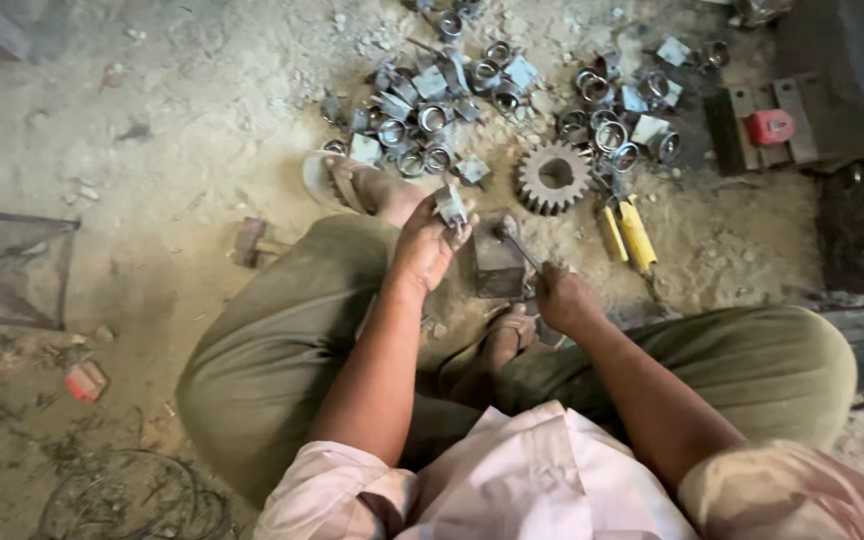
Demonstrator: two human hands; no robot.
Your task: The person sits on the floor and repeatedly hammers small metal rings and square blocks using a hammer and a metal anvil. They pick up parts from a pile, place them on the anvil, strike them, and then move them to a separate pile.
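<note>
One small metal piece is pinched in the left hand just above the steel block, while a thin tool is gripped by the right hand, so fingers could be struck if it slips.

Dull grey metal gear, shiny metal rings, glossy yellow plastic handles, rough dusty floor
</note>
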